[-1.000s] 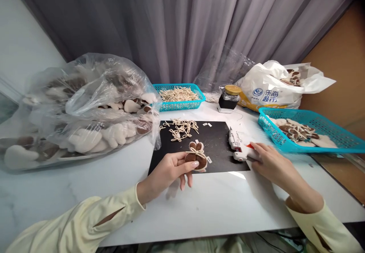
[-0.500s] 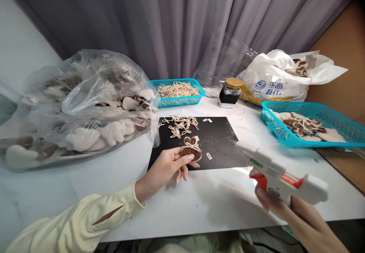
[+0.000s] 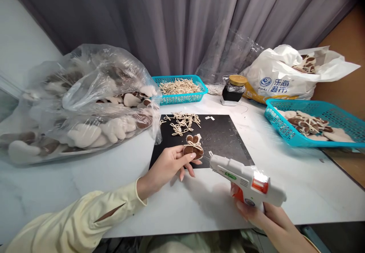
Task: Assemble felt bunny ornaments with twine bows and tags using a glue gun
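Taking the brown piece (image 3: pixel 197 152) as the clock's centre, the right hand (image 3: pixel 272 217) lies nearest, at four o'clock, wrapped around the grip of a white glue gun (image 3: pixel 243 177). A finger is by the orange trigger; I cannot tell whether it is squeezed. The grip seems chosen to angle the nozzle toward the piece.

The left hand (image 3: pixel 171 165) reaches in from eight o'clock and pinches the piece's lower left between thumb and fingers, probably to leave its front and upper part exposed. The piece appears held over the near part of the black mat (image 3: pixel 225 139), which likely shields the surface (image 3: pixel 216 203).

The piece is fuzzy brown with a paler edge, two ear-like lobes upward and a cream cord bow (image 3: pixel 194 145) across its middle.

Farther off, loose bows (image 3: pixel 184 123) lie at eleven o'clock, seemingly within easy reach, and a blue basket (image 3: pixel 185 99) of cord pieces stands behind them.
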Demonstrator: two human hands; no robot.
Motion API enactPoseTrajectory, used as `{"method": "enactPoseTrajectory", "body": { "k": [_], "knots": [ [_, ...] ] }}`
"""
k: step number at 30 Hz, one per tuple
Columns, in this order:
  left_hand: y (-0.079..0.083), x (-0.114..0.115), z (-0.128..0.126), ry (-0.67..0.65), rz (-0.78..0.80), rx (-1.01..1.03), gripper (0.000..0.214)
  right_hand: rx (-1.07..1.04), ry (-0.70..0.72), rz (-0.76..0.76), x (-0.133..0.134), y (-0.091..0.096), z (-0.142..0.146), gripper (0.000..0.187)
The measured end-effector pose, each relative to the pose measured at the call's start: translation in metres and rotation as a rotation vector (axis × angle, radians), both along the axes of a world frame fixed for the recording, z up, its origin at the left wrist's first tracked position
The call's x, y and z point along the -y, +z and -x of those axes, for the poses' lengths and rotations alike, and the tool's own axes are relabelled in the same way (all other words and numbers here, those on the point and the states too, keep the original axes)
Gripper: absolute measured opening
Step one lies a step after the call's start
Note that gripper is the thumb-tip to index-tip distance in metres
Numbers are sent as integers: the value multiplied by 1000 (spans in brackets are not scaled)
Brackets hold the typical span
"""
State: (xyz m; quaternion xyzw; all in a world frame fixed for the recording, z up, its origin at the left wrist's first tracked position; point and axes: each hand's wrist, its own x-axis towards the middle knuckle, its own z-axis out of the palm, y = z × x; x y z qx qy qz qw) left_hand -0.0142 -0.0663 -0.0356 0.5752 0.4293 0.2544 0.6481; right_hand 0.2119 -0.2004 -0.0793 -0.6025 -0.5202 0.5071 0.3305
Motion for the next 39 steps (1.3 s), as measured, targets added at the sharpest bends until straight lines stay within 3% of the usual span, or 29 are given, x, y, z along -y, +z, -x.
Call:
{"method": "enactPoseTrajectory", "body": {
  "k": [33, 39],
  "knots": [
    [-3, -1, 0, -30, -15, 32, 26, -6, 8, -78, -8, 0, 8, 32],
    [-3, -1, 1, -31, -15, 39, 27, -46, -75, -87, -8, 7, 15, 30]
  ]
}}
